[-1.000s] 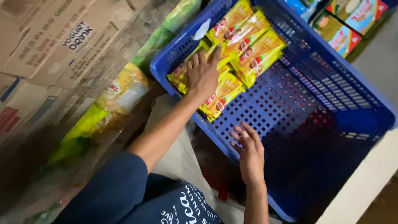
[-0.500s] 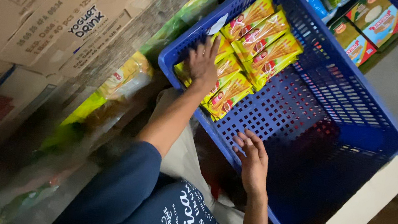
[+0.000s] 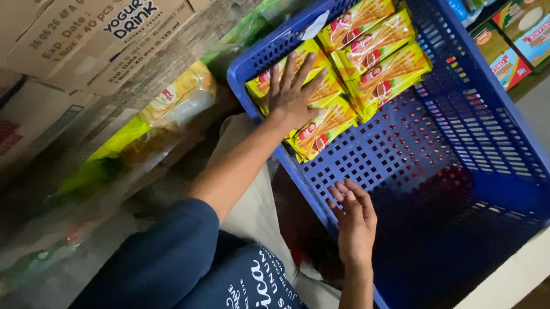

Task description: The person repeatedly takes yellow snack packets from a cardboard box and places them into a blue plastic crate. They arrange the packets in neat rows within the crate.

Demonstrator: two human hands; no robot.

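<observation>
A blue plastic crate (image 3: 490,167) with a perforated floor lies in front of me. Several yellow snack packets (image 3: 372,47) are lined up in its far left corner. My left hand (image 3: 291,93) lies flat with fingers spread on the packets nearest the crate's left wall. My right hand (image 3: 355,217) rests with fingers apart on the crate's near rim and holds nothing. Both arms reach out from a dark blue sleeve.
Stacked brown cardboard cartons (image 3: 75,18) fill the left side. Green and yellow bagged goods (image 3: 168,110) lie between the cartons and the crate. Colourful boxed goods (image 3: 524,31) sit beyond the crate at top right. A white edge (image 3: 518,282) runs along the lower right.
My left hand has slid slightly along the packets and spread its fingers flat on them. The right hand stays at the near rim. The view has shifted a little.
</observation>
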